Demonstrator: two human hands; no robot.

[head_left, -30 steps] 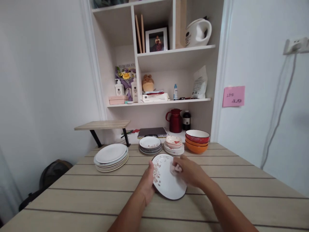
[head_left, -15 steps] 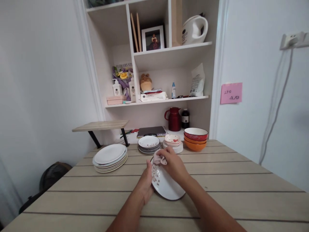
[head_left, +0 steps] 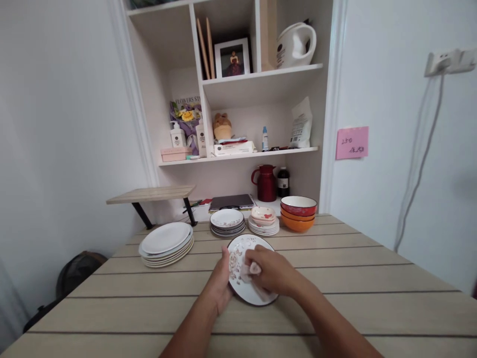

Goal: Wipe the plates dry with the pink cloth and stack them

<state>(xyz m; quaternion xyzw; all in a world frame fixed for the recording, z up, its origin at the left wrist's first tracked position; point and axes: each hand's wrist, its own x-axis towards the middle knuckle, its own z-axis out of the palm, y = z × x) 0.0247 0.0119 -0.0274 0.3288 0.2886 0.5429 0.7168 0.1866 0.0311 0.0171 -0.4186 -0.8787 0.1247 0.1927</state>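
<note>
Cloth (head_left: 246, 272) sits bunched in the right hand (head_left: 274, 271), whose grip is narrow, the fingers curled around the soft wad and some of it blurred. It lies just off those fingertips on the person's left, apparently against the face of a dark-rimmed floral plate (head_left: 246, 293). The left hand (head_left: 222, 279) holds that plate by its left edge, thumb up along the rim, the other fingers mostly hidden behind it. The plate is round, so no long axis matters; what counts is its tilt, with the face turned up toward the person. The right hand is nearer its middle and right half, the left hand nearer the floral print. Whether the lower rim touches the desk (head_left: 354, 283) cannot be told. Just beyond the plate stands a stack of dark-rimmed plates (head_left: 226, 219); to its right are small white plates (head_left: 264, 229) with patterned dishes (head_left: 263, 214) on top, then a red bowl (head_left: 298, 208) nested over orange bowls (head_left: 297, 224). Well to the left rests a pile of large pale plates (head_left: 166, 238), near a wooden riser (head_left: 152, 194).
</note>
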